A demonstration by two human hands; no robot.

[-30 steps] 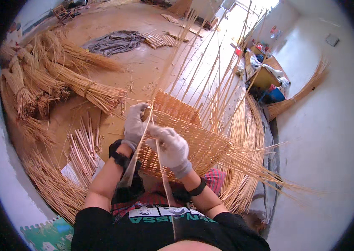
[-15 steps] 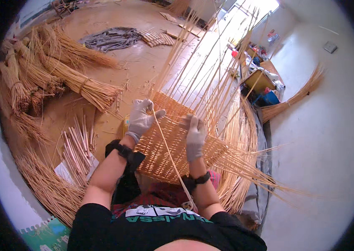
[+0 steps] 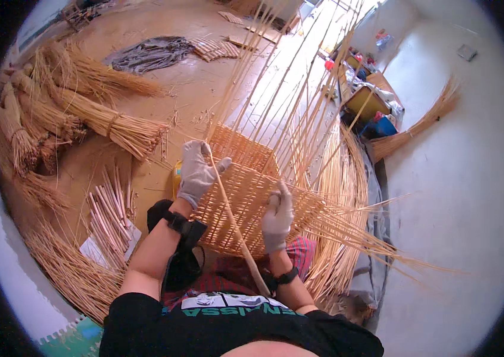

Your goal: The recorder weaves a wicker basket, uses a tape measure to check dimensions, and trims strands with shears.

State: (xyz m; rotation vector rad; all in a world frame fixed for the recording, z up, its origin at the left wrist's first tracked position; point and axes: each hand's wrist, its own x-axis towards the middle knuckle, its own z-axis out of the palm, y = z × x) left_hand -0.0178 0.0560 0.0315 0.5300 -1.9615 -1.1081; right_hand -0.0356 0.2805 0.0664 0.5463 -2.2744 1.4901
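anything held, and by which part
Can't tell for sure: the left hand meets the pale strand near its upper end; the right hand is at the side of the woven basket.

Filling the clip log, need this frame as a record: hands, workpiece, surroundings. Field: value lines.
Left hand: light glove, at the basket's upper left, where the strand passes; grip unclear
Right hand: light glove, in front of the basket's near wall, right part; contact unclear
Workpiece: woven basket, long stalks fanning out to the right
Strand: pale, slanting from left hand down toward the lap
Floor, left: tied stalk bundle, cut sticks
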